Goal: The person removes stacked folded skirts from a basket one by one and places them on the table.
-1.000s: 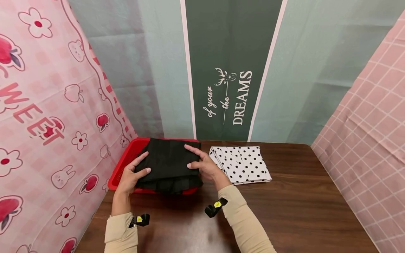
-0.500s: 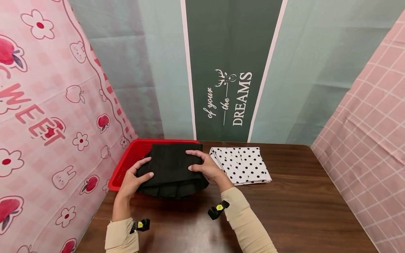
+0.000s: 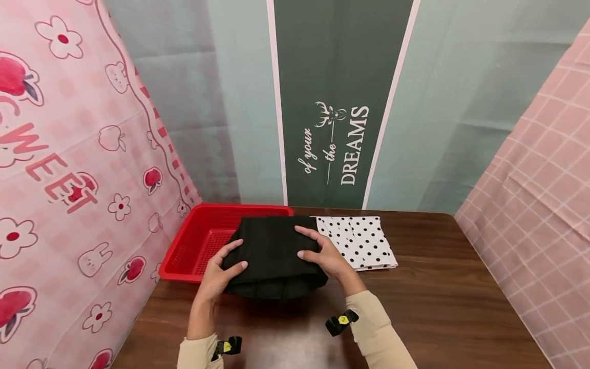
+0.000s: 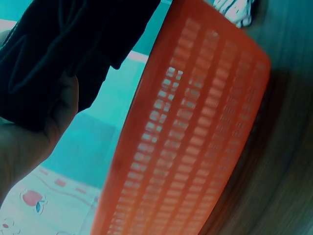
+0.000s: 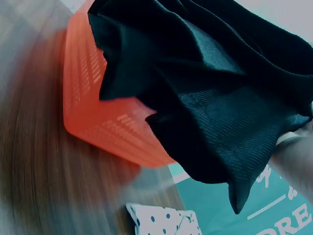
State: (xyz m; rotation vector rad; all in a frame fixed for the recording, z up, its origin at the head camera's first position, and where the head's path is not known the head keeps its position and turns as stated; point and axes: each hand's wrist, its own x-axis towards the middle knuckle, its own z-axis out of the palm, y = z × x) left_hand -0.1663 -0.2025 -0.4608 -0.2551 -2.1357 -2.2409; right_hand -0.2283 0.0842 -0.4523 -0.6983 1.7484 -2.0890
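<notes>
A folded black pleated skirt (image 3: 276,251) is held up between both hands, overlapping the right part of a red plastic basket (image 3: 182,277) in the head view. My left hand (image 3: 218,274) grips its left side, thumb on top and the other fingers partly hidden. On the opposite side my right hand (image 3: 329,259) holds it the same way. The left wrist view has the skirt (image 4: 88,34) above the basket's slotted wall (image 4: 195,122). Loose pleats of the skirt (image 5: 205,103) hang down in the right wrist view.
A folded white cloth with black polka dots (image 3: 359,241) lies on the brown wooden table (image 3: 415,287), right of the basket and partly behind the skirt. Printed curtains stand behind the table (image 3: 341,102) and along both sides.
Both hands have carried the skirt from over the basket to the right and slightly nearer the body. More of the basket's inside now shows, and the skirt covers part of the dotted cloth.
</notes>
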